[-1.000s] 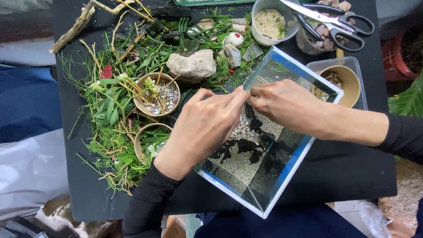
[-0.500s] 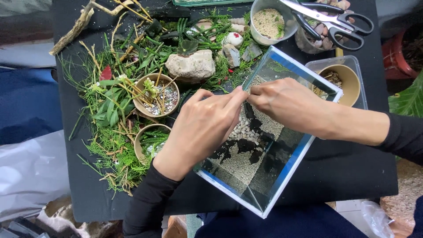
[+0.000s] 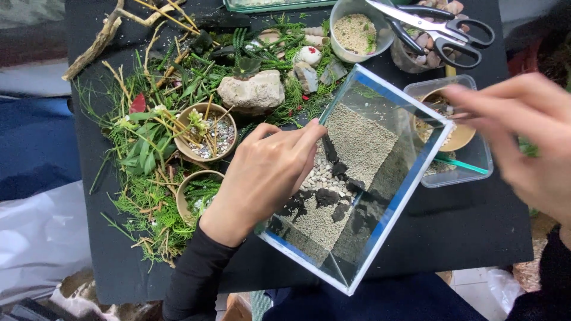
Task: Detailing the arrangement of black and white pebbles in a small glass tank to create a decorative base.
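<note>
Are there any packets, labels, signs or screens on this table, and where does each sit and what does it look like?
No labels, signs or screens show.
Clear plastic tub: right of the glass tank, rectangular, holding a tan bowl.
White plastic bag: lower left, off the black table, crumpled.
Clear plastic bag: lower right corner, with brownish grains inside.

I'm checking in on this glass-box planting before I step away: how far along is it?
Done: the glass tank already holds a sandy bed with a strip of pale pebbles and dark chunks across it. In hand: the left hand rests on the tank's rim above the pebbles; the right hand, blurred, is over the small tan bowl. Left: no greenery or large rock is inside yet.
</note>
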